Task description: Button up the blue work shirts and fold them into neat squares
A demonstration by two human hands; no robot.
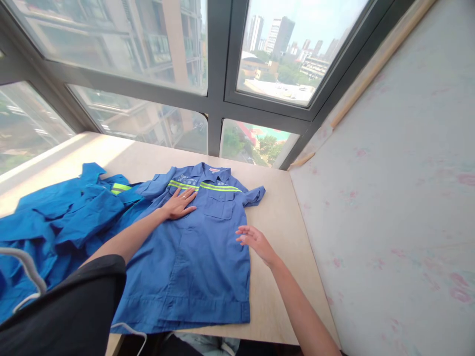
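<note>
A blue short-sleeved work shirt (208,252) lies front side up on the wooden surface, its collar toward the window. A yellow-green reflective stripe crosses its chest, with white lettering above. My left hand (179,203) rests flat on the chest just below the stripe, fingers spread, a ring on one finger. Over the shirt's right edge hovers my right hand (256,241), fingers slightly bent and apart, holding nothing. The shirt's right sleeve in view sticks out sideways; the other meets a crumpled pile of brighter blue clothing.
The brighter blue clothing (74,212) lies heaped at the left, one reflective strip showing. A white cable (25,262) curves at the lower left. Grey window frames (217,84) close off the back, and a flowered wall (389,198) bounds the wooden surface (282,217) on the right.
</note>
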